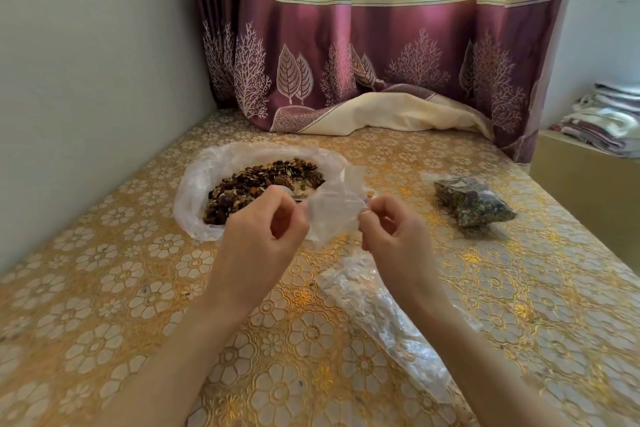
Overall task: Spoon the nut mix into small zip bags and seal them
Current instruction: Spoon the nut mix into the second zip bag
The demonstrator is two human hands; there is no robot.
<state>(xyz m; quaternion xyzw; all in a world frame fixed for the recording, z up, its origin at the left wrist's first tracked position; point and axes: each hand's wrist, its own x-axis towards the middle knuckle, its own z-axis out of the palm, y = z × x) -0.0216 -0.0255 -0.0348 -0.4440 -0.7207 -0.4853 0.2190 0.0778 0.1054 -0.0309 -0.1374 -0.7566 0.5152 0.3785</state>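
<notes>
Two hands meet above the middle of the bench [104,288], and between them they hold one small empty zip bag [332,215]. The left hand [256,232] has its fingers curled, and its grip is narrow, pinching the left edge of the bag between thumb and fingertips. The right hand [391,232] is curled in the same way and pinches the right edge near the top. The bag hangs between the two grips, clear and with nothing inside, and its upper flap stands up a little. Whether its mouth is open or closed, I cannot tell.

Behind the left hand lies the nut mix [263,184], a brown and green heap on a clear plastic sheet [194,204] that spreads flat on the bench. A spoon [289,191] lies in the mix just behind the left hand; only a small shiny part of it is visible.

At the right, well apart from the hands, one filled bag [474,201] rests on the bench, full of the mix. Near the right forearm a pile of clear empty bags [381,315] lies on the gold flowered cover.

At the back a purple and cream curtain [363,55] hangs down and touches the bench. Folded cloths [606,118] are stacked at the far right.
</notes>
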